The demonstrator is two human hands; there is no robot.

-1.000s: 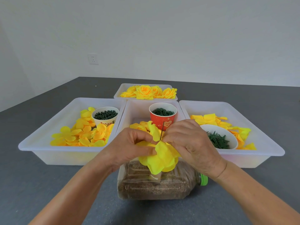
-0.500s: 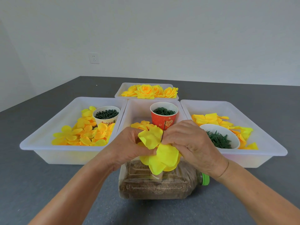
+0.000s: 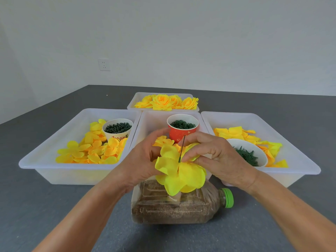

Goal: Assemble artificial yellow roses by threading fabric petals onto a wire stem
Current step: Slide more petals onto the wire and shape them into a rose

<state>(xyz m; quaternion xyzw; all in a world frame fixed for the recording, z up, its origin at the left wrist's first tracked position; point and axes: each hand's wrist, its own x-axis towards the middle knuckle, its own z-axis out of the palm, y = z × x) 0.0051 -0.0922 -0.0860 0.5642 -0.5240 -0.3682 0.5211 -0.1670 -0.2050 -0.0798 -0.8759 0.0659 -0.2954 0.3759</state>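
A thin dark wire stem (image 3: 182,148) stands upright through a bunch of yellow fabric petals (image 3: 181,175), above a plastic bottle (image 3: 174,208) lying on its side and filled with brown grain. My left hand (image 3: 141,160) grips the petals from the left, its fingers curled round their edge. From the right, my right hand (image 3: 214,157) pinches the petals close to the wire. Both hands hide the far side of the petal bunch.
Three white trays stand behind the bottle: the left tray (image 3: 45,160) holds loose yellow petals and a white cup (image 3: 118,129) of green parts, the middle tray has a red cup (image 3: 181,130) of green rings, the right tray (image 3: 298,160) holds petals and a white bowl (image 3: 249,153). Finished roses (image 3: 163,102) fill a far tray.
The petals have slid lower on the wire, so more of the stem tip shows. The fingers of both hands have spread wider round the bunch.
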